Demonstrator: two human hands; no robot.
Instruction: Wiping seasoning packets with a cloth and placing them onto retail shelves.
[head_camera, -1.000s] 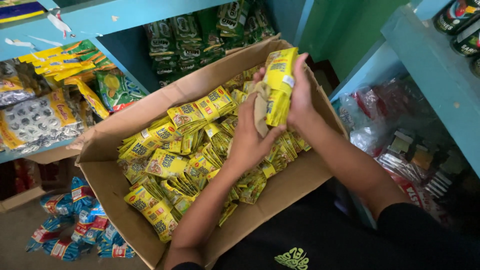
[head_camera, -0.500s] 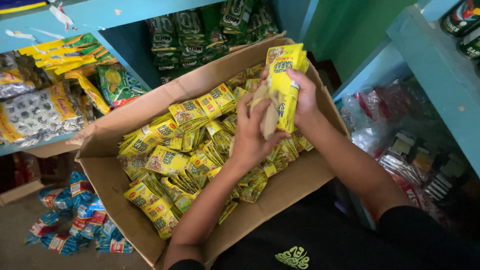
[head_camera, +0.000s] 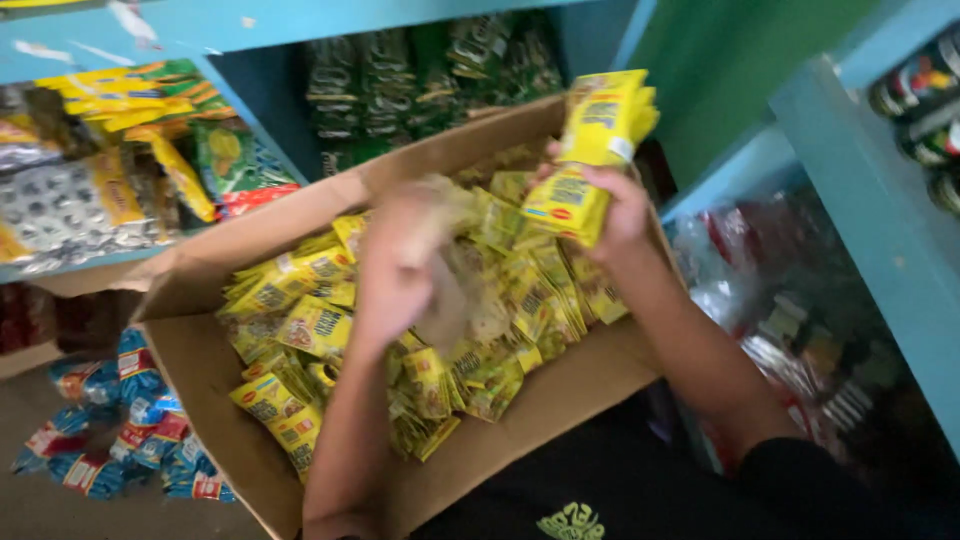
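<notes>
My right hand (head_camera: 618, 214) grips a stack of small yellow sachets (head_camera: 592, 150), lifted over the far right corner of an open cardboard box (head_camera: 560, 400). My left hand (head_camera: 400, 265) is blurred above the middle of the box and pinches a crumpled piece of clear plastic wrap (head_camera: 455, 265). The box is full of several loose yellow sachets (head_camera: 300, 320) lying in a heap.
Blue shelves stand behind and to the right. Dark green packets (head_camera: 400, 80) hang behind the box, yellow and silver packets (head_camera: 100, 170) fill the left shelf, blue and red packets (head_camera: 120, 430) lie on the floor at left, and bagged goods (head_camera: 780, 330) sit at right.
My left hand has pulled away from the stack toward the left, taking the clear wrap with it. My right hand still holds the yellow stack, now slightly higher.
</notes>
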